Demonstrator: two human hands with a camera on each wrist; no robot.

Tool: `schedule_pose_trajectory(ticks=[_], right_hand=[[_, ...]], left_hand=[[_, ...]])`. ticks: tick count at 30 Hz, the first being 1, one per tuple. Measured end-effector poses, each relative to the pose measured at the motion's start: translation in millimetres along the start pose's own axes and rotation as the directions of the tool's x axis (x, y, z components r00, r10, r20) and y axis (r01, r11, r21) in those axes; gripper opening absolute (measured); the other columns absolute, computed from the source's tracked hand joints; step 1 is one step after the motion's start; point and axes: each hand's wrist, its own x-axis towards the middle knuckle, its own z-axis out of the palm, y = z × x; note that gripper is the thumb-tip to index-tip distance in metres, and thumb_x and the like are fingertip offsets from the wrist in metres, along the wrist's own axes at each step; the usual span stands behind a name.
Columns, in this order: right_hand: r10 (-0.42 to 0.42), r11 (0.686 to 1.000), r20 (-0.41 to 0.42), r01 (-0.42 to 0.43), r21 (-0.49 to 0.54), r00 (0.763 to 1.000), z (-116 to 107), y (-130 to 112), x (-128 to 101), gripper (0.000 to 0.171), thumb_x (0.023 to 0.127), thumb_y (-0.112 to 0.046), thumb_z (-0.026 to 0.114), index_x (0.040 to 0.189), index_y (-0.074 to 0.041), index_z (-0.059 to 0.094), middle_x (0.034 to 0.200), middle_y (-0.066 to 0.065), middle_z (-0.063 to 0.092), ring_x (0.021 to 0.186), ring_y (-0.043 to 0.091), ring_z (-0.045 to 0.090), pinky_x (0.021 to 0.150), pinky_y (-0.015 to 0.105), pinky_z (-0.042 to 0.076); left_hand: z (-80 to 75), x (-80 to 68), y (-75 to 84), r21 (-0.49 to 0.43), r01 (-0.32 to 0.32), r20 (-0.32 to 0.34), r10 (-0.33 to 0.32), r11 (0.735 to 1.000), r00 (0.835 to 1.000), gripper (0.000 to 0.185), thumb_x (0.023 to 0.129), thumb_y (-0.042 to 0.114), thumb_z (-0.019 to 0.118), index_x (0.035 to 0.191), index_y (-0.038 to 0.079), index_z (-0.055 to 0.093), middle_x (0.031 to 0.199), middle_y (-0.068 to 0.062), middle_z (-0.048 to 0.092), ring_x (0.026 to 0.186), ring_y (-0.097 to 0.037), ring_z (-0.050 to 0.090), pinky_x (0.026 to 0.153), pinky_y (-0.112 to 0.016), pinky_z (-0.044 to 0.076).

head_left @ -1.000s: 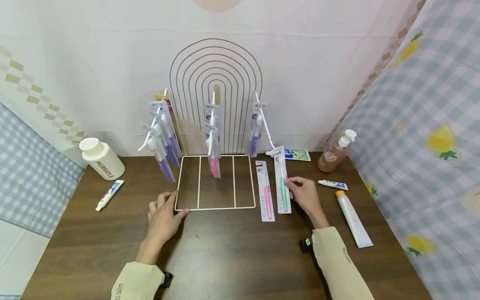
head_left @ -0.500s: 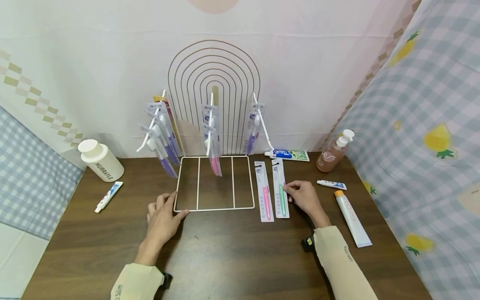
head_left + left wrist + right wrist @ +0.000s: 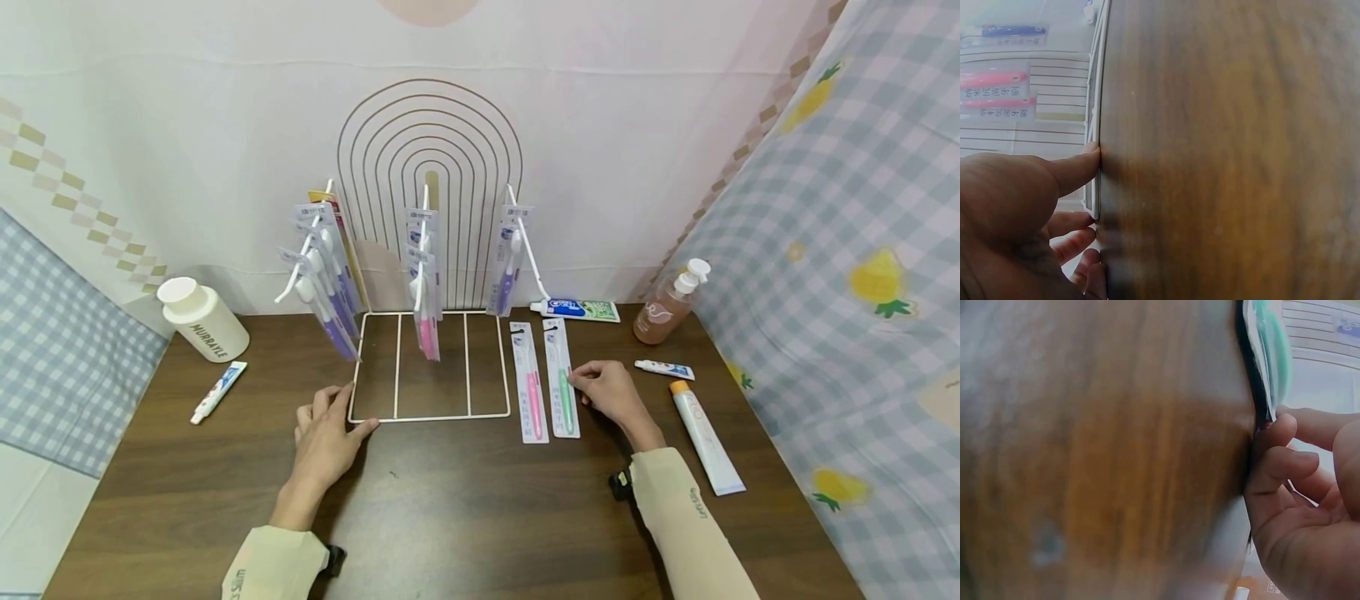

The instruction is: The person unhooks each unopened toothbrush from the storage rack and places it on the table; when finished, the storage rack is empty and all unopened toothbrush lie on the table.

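the green toothbrush pack point(image 3: 562, 377) is laid on the brown table point(image 3: 465, 508), just beside the pink toothbrush pack point(image 3: 530, 383) and to the right of the white wire rack point(image 3: 435, 418). its right edge is pinched between thumb and index finger of the right hand point(image 3: 611, 392); the other fingers are bent, and the forearm is stretched in from the lower right. by the left hand point(image 3: 326, 437) nothing is clamped: its thumb is rested on the rack's front bar, its loosely bent fingers are spread around the near left corner.
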Motion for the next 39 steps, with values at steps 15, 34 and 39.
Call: schedule_pose_trajectory(ticks=[15, 34, 39], right_hand=[[-0.023, 1.0, -0.025, 0.023, -0.001, 0.999, 0.2, 0.8, -2.7, 0.022, 0.112, -0.016, 0.071, 0.118, 0.001, 0.083, 0.079, 0.007, 0.073, 0.068, 0.015, 0.062, 0.06, 0.027, 0.05], [-0.35, 0.853, -0.274, 0.426, 0.303, 0.896, 16.9, -133.3, 34.9, 0.042, 0.107, -0.002, 0.076, 0.148, 0.006, 0.071, 0.131, 0.029, 0.067, 0.067, 0.002, 0.065, 0.057, 0.015, 0.051], [-0.361, 0.833, -0.276, 0.441, 0.334, 0.891, 19.9, -153.1, 39.9, 0.034, 0.107, -0.005, 0.077, 0.137, 0.011, 0.074, 0.125, 0.023, 0.066, 0.068, 0.001, 0.065, 0.062, 0.015, 0.053]], left_hand=[[0.7, 0.5, -1.6, -0.005, 0.003, 0.002, -0.002, 1.0, 1.0, 0.08, 0.108, 0.031, 0.078, 0.173, 0.0, 0.043, 0.17, -0.026, 0.04, 0.136, -0.054, 0.036, 0.109, -0.071, 0.033], [1.6, 1.6, -1.6, 0.0, 0.003, -0.007, -0.003, 1.0, 1.0, 0.08, 0.108, 0.032, 0.078, 0.173, 0.0, 0.043, 0.17, -0.026, 0.041, 0.134, -0.053, 0.036, 0.108, -0.07, 0.034], [1.5, 1.9, -1.7, -0.004, 0.004, -0.02, -0.004, 1.0, 1.0, 0.08, 0.108, 0.032, 0.078, 0.173, 0.0, 0.044, 0.17, -0.026, 0.041, 0.135, -0.053, 0.036, 0.109, -0.071, 0.033]])
